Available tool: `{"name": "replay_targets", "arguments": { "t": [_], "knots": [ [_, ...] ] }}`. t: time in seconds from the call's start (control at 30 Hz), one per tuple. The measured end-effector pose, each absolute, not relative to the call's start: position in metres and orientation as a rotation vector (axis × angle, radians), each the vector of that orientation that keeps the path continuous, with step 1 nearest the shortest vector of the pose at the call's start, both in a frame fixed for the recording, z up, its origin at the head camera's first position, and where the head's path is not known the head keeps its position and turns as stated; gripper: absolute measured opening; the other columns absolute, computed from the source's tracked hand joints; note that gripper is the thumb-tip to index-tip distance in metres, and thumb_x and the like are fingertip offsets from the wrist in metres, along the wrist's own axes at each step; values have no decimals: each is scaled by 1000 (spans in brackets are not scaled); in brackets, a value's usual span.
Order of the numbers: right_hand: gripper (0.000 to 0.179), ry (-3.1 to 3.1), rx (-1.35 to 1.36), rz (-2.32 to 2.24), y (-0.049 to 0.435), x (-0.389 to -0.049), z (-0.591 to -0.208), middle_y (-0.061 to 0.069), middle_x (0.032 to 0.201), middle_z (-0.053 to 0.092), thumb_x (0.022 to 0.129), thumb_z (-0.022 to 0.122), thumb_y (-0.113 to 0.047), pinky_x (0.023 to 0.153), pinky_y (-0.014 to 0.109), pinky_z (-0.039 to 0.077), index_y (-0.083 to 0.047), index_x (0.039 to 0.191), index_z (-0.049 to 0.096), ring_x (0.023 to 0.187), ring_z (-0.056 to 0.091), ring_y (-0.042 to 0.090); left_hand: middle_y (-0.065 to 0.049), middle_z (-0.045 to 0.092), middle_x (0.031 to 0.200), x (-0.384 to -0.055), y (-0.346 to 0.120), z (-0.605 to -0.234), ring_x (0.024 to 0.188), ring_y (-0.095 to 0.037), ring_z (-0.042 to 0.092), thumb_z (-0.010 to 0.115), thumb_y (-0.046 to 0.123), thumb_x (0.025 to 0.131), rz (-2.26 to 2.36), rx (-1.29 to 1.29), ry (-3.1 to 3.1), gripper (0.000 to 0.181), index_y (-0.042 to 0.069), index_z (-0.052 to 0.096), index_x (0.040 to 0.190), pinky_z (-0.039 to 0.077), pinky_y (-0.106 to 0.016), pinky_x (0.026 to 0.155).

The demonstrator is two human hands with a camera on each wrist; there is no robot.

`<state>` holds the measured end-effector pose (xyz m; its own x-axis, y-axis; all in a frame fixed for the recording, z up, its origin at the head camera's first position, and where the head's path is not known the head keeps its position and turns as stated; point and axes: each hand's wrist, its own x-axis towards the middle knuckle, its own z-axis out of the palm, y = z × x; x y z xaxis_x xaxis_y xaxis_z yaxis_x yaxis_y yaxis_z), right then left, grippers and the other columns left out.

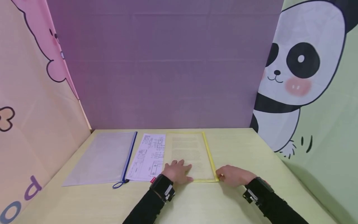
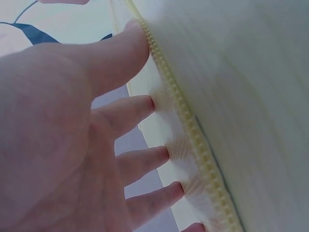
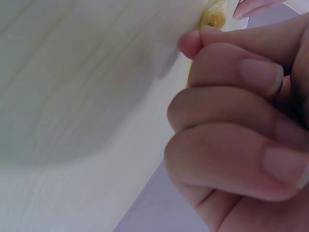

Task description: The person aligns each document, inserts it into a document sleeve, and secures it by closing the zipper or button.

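A clear pouch with a yellow zip edge (image 1: 209,152) lies flat on the table, with a printed sheet (image 1: 188,152) showing through it. My left hand (image 1: 176,172) rests on its lower left part, fingers spread. In the left wrist view those fingertips press the plastic beside the toothed yellow zip (image 2: 178,101), the thumb right at the teeth. At the pouch's lower right corner, my right hand (image 1: 235,175) pinches between thumb and index finger, its other fingers curled. A small yellow end piece (image 3: 213,18) shows just past that pinch in the right wrist view.
Left of the yellow pouch lies a white sheet with line drawings (image 1: 148,155), partly overlapped by it. Further left is a clear pouch (image 1: 98,158) with a blue zip edge and a blue cord loop (image 1: 118,185). A purple backdrop (image 1: 173,68) stands behind the table.
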<state>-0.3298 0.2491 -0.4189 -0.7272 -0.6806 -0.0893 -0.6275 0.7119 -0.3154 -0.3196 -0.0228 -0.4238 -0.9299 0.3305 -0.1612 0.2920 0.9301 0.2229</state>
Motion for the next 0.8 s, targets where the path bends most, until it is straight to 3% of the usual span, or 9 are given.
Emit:
{"name": "replay_targets", "arguments": {
  "t": [0.23,0.43,0.63,0.8],
  "knots": [
    [20,2716,-1049,-395,250,-329,-415,-8,74,47,91,59,0,62,25,36,-14,78,56,65,41,6,-8,38,161,-317,-23,-423,147,-36,31,63,58,94,294,479,2894,65,32,50,152,26,-63,115],
    [18,2725,-722,-445,242,-328,-403,-2,73,53,91,60,0,48,28,38,-14,78,61,55,45,12,-8,37,161,-317,-23,-422,148,-37,30,62,57,94,293,474,2884,65,31,49,152,26,-63,116],
    [17,2834,-615,-318,223,-331,-399,2,70,49,89,56,3,58,33,37,-9,78,59,61,44,18,-8,37,162,-317,-23,-422,149,-37,29,62,58,94,306,483,2875,65,31,49,152,24,-63,117],
    [17,2956,-592,-121,205,-344,-406,3,70,52,91,60,-5,59,38,42,-11,75,56,63,48,21,-7,38,161,-319,-24,-424,149,-36,30,63,59,93,308,485,2882,66,31,49,152,24,-63,117]
  ]
}}
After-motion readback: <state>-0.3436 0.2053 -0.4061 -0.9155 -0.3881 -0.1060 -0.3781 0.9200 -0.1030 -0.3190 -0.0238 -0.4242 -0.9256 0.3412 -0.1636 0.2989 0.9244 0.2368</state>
